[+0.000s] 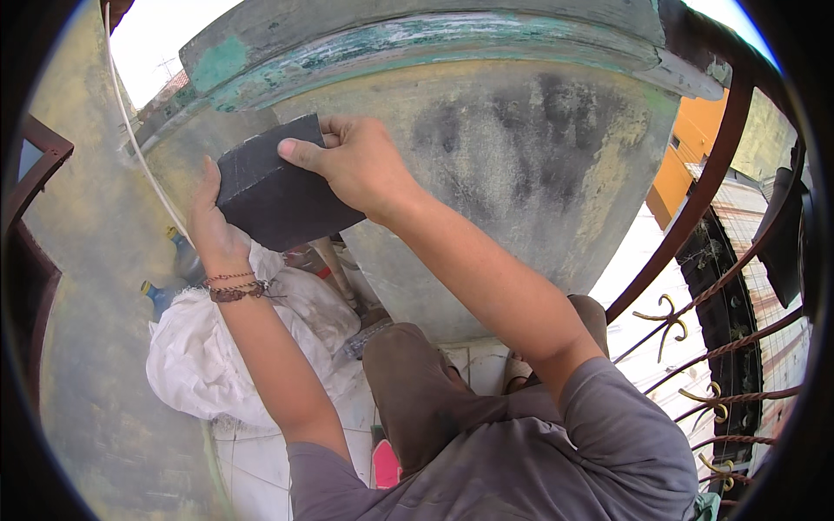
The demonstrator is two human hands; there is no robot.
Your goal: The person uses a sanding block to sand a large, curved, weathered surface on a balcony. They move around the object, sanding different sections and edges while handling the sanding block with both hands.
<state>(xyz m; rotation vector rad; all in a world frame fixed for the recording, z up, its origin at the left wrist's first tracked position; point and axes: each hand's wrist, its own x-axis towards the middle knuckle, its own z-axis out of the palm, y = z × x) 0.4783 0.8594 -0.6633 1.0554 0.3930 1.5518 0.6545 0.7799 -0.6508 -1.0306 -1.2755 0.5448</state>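
Note:
A dark grey sandpaper sheet (291, 195) with a pale, worn crease across its upper part is held up in front of the wall. My right hand (360, 165) pinches its upper right edge, the thumb on the near face and the fingers behind. At the sheet's left edge is my left hand (215, 221), its fingers pointing up and partly hidden behind the sheet. Cord bracelets (239, 289) circle my left wrist.
A low wall (521, 156) with dark smudges and a peeling green ledge (434, 56) stands ahead. White sacking (226, 347) and blue-capped bottles (156, 295) lie at left. A metal railing (708, 352) borders the right. Something pink (386, 464) lies on the tiled floor (261, 464).

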